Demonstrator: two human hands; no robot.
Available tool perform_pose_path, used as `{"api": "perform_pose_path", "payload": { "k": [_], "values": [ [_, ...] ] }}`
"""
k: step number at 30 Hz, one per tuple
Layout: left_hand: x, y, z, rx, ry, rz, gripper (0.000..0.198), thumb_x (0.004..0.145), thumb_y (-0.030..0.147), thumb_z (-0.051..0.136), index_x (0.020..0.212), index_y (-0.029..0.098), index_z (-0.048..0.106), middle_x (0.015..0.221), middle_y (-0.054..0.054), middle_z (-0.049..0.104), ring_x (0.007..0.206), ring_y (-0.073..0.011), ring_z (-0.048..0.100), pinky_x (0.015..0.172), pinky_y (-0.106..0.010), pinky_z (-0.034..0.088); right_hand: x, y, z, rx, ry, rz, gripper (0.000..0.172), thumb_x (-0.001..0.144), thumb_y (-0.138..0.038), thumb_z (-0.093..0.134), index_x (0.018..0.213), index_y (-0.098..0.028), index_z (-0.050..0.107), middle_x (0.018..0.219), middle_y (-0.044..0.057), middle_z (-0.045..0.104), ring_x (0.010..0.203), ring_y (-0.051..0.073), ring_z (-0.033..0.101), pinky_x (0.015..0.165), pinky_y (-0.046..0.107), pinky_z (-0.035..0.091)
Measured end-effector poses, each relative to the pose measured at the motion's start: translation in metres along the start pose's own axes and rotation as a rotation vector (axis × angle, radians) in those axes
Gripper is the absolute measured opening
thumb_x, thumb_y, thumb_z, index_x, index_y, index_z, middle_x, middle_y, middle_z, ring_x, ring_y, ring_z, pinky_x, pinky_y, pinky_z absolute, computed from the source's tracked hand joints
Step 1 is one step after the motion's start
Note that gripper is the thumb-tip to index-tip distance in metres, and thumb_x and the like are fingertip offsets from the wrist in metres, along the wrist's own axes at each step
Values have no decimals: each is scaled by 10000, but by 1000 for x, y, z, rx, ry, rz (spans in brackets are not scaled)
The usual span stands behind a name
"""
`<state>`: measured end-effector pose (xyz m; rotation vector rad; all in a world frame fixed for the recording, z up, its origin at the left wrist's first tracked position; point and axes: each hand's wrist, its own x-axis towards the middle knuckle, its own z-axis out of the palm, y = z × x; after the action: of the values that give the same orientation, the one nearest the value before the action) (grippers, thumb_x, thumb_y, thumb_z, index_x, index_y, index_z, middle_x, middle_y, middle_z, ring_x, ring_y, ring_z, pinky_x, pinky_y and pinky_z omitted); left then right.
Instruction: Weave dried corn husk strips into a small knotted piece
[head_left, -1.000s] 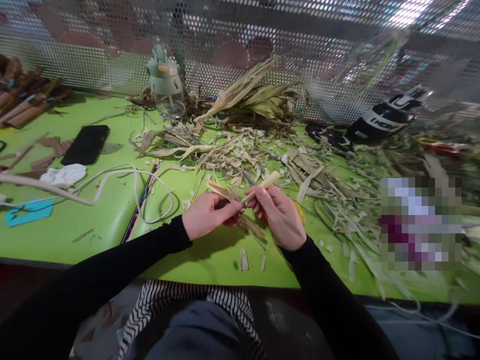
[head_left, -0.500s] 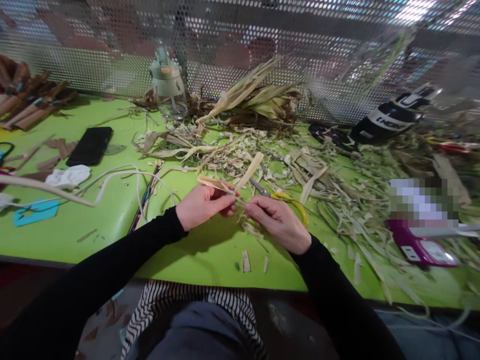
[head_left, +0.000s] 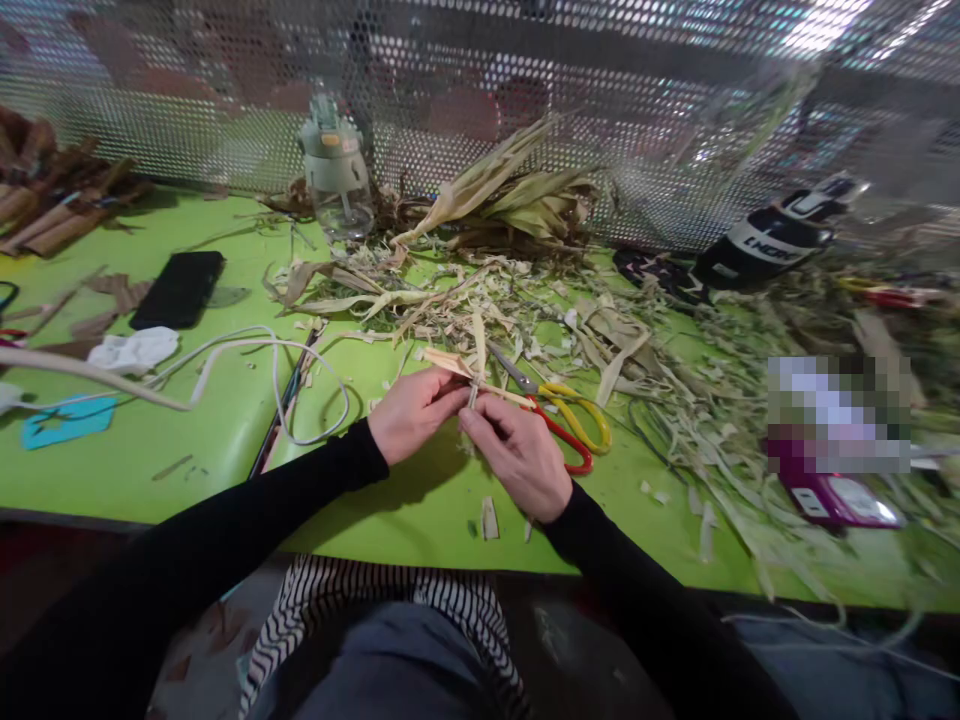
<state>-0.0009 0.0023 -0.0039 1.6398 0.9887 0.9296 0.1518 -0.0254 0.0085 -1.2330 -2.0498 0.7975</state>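
My left hand (head_left: 411, 412) pinches a pale dried leaf strip (head_left: 444, 361) just above the green table (head_left: 187, 440). My right hand (head_left: 517, 455) is closed on a second strip (head_left: 478, 352) that crosses the first and stands nearly upright. Both hands meet at the crossing, fingertips touching. Scissors with one yellow and one red handle (head_left: 566, 420) lie on the table just right of my right hand, blades pointing up-left.
A heap of dried leaves and cuttings (head_left: 525, 290) covers the middle and right. A black phone (head_left: 176, 288), white cable (head_left: 247, 350), white cloth (head_left: 135, 350) and blue piece (head_left: 64, 420) lie left. A lidded jar (head_left: 334, 175) stands against the perforated metal screen (head_left: 225, 110). A purple device (head_left: 836, 495) lies at the right.
My right hand has moved left toward my left hand, uncovering the scissors. The strip it holds has swung from slanting right to nearly upright across the other strip.
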Motion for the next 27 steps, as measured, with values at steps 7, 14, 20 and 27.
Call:
{"api": "perform_pose_path", "payload": {
  "k": [7, 14, 20, 27],
  "values": [
    [-10, 2, 3, 354, 41, 124, 298, 907, 302, 383, 858, 138, 628, 805, -59, 679, 749, -177, 623, 751, -286, 479, -4, 0, -1, -41, -6, -146, 314, 876, -178, 430, 610, -203, 265, 558, -55, 303, 494, 72, 292, 490, 223, 246],
    [-9, -2, -2, 105, 27, 109, 266, 879, 290, 457, 1018, 137, 624, 914, -72, 710, 859, -181, 664, 833, -293, 514, -4, 7, 0, 38, -64, -53, 381, 918, -339, 417, 577, -198, 319, 544, -54, 324, 489, 75, 306, 477, 228, 255],
    [-9, 5, -5, 33, 49, 66, 173, 830, 232, 527, 936, 144, 630, 833, -53, 689, 769, -155, 646, 747, -269, 525, 2, 20, -6, 521, 186, 308, 387, 869, -569, 446, 762, -199, 483, 652, -35, 451, 476, 72, 369, 416, 207, 314],
    [-10, 2, 0, -167, 48, 90, 247, 799, 293, 621, 991, 141, 588, 785, -27, 650, 655, -111, 605, 630, -226, 507, 0, 11, -5, 445, 136, 138, 336, 884, -411, 487, 638, -182, 497, 633, -21, 446, 524, 86, 404, 461, 221, 343]
  ]
}}
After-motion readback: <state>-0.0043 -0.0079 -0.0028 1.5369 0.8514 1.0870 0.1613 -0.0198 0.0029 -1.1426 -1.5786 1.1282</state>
